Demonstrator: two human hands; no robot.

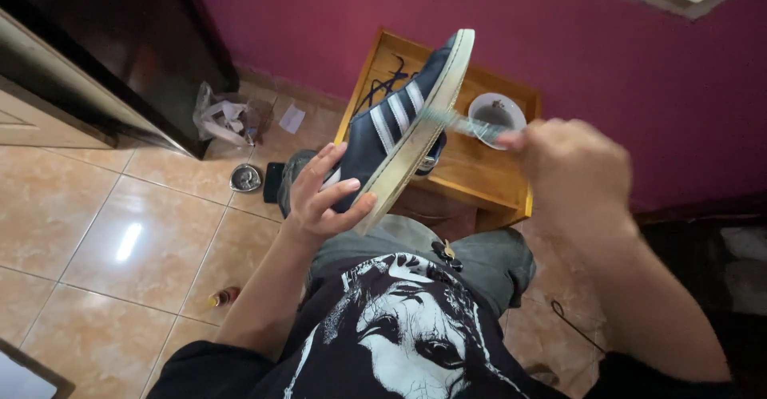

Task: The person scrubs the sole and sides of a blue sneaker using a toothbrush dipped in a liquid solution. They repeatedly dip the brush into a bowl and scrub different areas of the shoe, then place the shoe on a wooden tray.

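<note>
From the head camera, I had the dark blue sneaker [399, 127] raised over my lap, tipped on its side so that the pale edge of the sole [415, 139] faced my other hand; my left hand [323, 195] was clamped around its heel end, fingers spread over the upper and thumb against the sole, which kept the shoe steady at that angle. My right hand [571, 167] was closed on the handle of a toothbrush [467, 125], blurred in the picture, with the bristle end touching the sole's edge about halfway along, so the tilt gave the brush a flat run. Behind the shoe stood a small wooden tabletop [479, 175] against the magenta wall, near enough for the brush to reach; on it sat a white bowl [497, 111] with something dark and wet inside, what exactly I could not tell, and loose dark laces [383, 87] lay beside it. On the tiled floor [96, 231] lay a crumpled plastic bag [228, 119] and a small round tin [245, 178], contents unclear
</note>
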